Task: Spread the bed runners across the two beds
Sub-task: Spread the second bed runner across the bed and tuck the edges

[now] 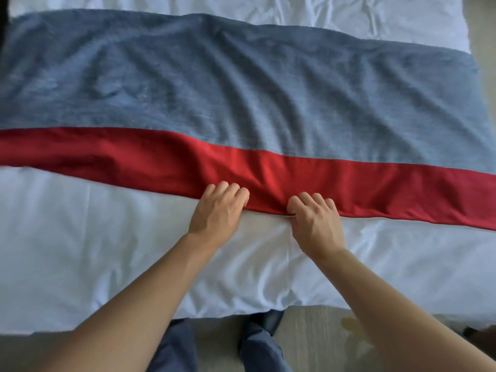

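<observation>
In the head view a grey bed runner (241, 84) with a red band (295, 173) lies rumpled across the white bed (80, 237). The left hand (217, 213) and right hand (316, 224) curl their fingers (306, 198) onto the band's near edge, gripping it. Wooden floor (308, 334) shows below.

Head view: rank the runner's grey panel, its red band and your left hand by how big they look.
1. grey panel
2. red band
3. left hand, though nearness to the camera enlarges it
</observation>
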The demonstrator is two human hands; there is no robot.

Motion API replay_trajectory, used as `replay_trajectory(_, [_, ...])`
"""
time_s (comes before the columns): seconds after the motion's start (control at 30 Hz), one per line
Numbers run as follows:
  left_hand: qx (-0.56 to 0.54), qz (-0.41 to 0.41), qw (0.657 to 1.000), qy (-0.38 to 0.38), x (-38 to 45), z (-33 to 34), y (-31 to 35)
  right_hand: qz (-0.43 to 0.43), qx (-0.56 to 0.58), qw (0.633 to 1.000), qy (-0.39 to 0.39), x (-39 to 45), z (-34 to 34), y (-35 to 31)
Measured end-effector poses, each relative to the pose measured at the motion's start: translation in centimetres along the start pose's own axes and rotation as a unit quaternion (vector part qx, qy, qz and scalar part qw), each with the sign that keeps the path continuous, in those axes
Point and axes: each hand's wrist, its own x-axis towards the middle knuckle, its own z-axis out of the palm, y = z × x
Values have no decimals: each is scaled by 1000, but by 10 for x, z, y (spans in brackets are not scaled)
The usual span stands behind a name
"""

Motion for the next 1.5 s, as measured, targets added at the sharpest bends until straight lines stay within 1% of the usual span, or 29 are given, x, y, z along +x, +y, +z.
replay_trajectory(0.1, [-25, 30, 999, -7, -10, 3, 2, 18, -22, 1000, -7, -8, -3, -6])
replay_trajectory(0.2, [-28, 19, 999, 15, -18, -1, -20, -4, -24, 1000, -6, -2, 0, -39])
replay_trajectory(0.3, [-15, -15, 999, 35, -34, -8, -65, -49, -12, 999, 8, 15, 13, -92])
replay_trajectory(0.43, [12, -63, 997, 35, -56, -13, -143, -67, -2, 998, 5, 45, 30, -158])
replay_trajectory(0.53, [9, -55, 997, 49, -57, -12, -182, -64, -12, 998, 12, 65, 37, -183])
replay_trajectory(0.67, [-45, -9, 997, 65, -63, -1, -190, -50, -31, 998, 5, 63, 40, -187])
replay_trajectory(0.77, [-71, 5, 996, 61, -77, 3, -186, -49, -42, 998, -7, 52, 36, -187])
replay_trajectory(0.87, [-78, 10, 995, 54, -80, -3, -189, -51, -39, 998, -16, 55, 33, -203])
replay_trajectory(0.97, [-66, -1, 997, 50, -81, -7, -205, -76, -23, 997, -4, 68, 37, -229])
replay_trajectory(1.03, [-66, -3, 996, 57, -86, -7, -213, -73, -22, 997, 7, 72, 42, -239])
replay_trajectory(1.1, [-68, -4, 996, 64, -94, -7, -211, -61, -22, 998, 4, 68, 46, -242])
replay_trajectory(1.23, [-48, -9, 997, 57, -114, -9, -204, -66, -19, 998, -14, 53, 43, -246])
replay_trajectory(1.33, [-14, -42, 997, 57, -119, -17, -236, -73, -7, 997, -32, 68, 38, -263])
replay_trajectory(1.43, [2, -88, 993, 79, -118, -24, -278, -110, 17, 993, -28, 93, 43, -306])
replay_trajectory(1.5, [10, -88, 992, 92, -116, -24, -296, -124, 28, 992, -17, 104, 50, -335])
